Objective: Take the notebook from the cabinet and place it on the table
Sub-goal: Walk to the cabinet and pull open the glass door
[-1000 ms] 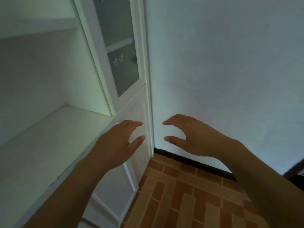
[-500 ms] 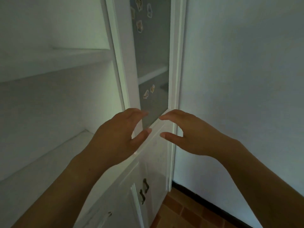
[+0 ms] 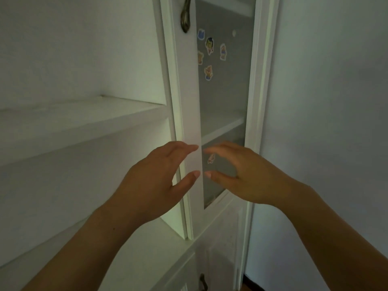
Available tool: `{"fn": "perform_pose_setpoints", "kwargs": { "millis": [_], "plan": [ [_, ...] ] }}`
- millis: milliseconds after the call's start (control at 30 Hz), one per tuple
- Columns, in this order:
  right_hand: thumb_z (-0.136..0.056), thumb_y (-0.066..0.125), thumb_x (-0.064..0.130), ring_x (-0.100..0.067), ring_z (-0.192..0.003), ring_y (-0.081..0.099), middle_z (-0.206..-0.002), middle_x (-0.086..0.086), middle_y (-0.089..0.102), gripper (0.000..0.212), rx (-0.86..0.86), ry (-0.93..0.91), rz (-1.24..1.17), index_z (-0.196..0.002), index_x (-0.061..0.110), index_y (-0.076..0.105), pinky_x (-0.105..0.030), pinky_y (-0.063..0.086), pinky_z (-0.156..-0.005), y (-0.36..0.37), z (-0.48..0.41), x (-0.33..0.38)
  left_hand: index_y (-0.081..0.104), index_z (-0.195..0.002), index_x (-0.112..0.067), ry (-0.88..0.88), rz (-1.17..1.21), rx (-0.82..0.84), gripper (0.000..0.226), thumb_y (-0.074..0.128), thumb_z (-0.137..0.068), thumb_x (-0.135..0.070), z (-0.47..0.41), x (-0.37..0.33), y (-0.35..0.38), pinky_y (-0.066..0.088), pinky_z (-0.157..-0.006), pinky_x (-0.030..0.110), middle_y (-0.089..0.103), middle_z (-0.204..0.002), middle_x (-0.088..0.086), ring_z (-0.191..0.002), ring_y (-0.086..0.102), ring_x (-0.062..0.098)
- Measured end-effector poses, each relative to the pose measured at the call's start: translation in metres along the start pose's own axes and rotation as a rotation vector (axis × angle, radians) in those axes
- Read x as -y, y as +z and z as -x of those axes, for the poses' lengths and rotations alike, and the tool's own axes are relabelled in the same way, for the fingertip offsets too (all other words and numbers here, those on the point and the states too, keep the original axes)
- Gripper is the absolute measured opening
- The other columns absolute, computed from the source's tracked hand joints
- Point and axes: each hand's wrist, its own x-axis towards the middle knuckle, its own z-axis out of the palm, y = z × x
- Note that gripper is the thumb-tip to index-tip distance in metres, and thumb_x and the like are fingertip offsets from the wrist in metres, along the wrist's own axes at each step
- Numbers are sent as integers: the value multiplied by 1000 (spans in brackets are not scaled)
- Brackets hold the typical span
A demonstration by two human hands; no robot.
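A white cabinet (image 3: pixel 184 114) fills the left and middle of the head view, with bare open shelves (image 3: pixel 79 120) on the left. No notebook shows on any shelf. My left hand (image 3: pixel 155 183) and my right hand (image 3: pixel 247 175) are raised side by side in front of the cabinet's upright frame, fingers curved and apart, holding nothing. Their fingertips nearly meet.
A shut glass door (image 3: pixel 224 97) with several cartoon stickers (image 3: pixel 209 57) stands right of the open shelves. A dark metal handle (image 3: pixel 185 17) hangs at the top of its frame. Lower doors with a handle (image 3: pixel 202 282) sit below. A plain white wall (image 3: pixel 327 122) lies to the right.
The view has tilted upward from the tiled floor to the upper shelves and glass door. Both hands have risen with it and stayed open, close together.
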Motion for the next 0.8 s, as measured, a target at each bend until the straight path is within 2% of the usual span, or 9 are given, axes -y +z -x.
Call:
{"fn": "perform_pose_setpoints", "kwargs": {
  "millis": [67,167,333,467,533,600,667,733,800],
  "plan": [
    [-74,35,62,-10,-118,46,-138,13,42,61,-20,-33,-12,-130,38,37,-27,38,-98,-8,-8,1,28,-135,-42,-9,-10,-36,56,30,-82,-60,-4,-3,-6,43,-95,30,35,-144,-15,-124,40,7],
    [-81,41,57,-7,-114,46,-139,15,40,53,-45,-85,-9,-130,39,37,-21,34,-88,-21,-20,1,26,-135,-42,-56,-61,-70,58,28,-82,-65,-8,-7,-13,41,-100,34,33,-145,-15,-127,38,8],
    [-84,45,52,2,-115,35,-140,16,39,49,-81,-176,-17,-130,39,37,-20,30,-92,-35,-36,1,23,-137,-43,-112,-110,-125,60,24,-81,-67,-17,-20,-31,35,-103,33,30,-147,-15,-131,33,9],
    [-84,45,52,8,-111,29,-141,18,36,49,-122,-237,-9,-131,40,35,-6,19,-86,-48,-46,0,22,-137,-43,-132,-148,-153,62,24,-80,-69,-29,-28,-47,38,-104,37,29,-147,-15,-130,34,10],
    [-84,46,52,7,-115,30,-142,18,36,51,-150,-270,-21,-132,39,33,-11,22,-89,-58,-51,1,22,-137,-42,-126,-170,-176,62,26,-81,-67,-35,-30,-54,37,-103,32,30,-147,-15,-129,35,9],
    [-84,48,50,-2,-124,34,-142,16,36,53,-180,-302,-44,-133,38,31,-19,25,-93,-70,-57,4,24,-137,-42,-119,-173,-208,60,28,-81,-66,-41,-32,-63,34,-101,29,31,-146,-16,-129,34,7],
    [-84,50,49,-5,-125,35,-141,15,37,55,-207,-330,-58,-135,37,30,-21,26,-94,-81,-63,7,25,-136,-42,-107,-151,-240,59,28,-82,-66,-46,-31,-71,39,-100,31,32,-145,-16,-127,35,6],
    [-85,51,48,-5,-124,36,-140,12,38,56,-241,-355,-61,-135,35,30,-21,27,-93,-88,-69,10,26,-137,-41,-88,-152,-276,58,29,-84,-65,-51,-28,-79,46,-93,32,34,-144,-15,-124,38,6],
    [-85,52,48,-6,-125,37,-141,10,38,57,-280,-367,-59,-136,34,30,-22,28,-94,-94,-75,13,27,-137,-40,-78,-174,-309,57,32,-85,-62,-56,-23,-86,46,-84,26,35,-143,-14,-115,44,7]
  ]
}}
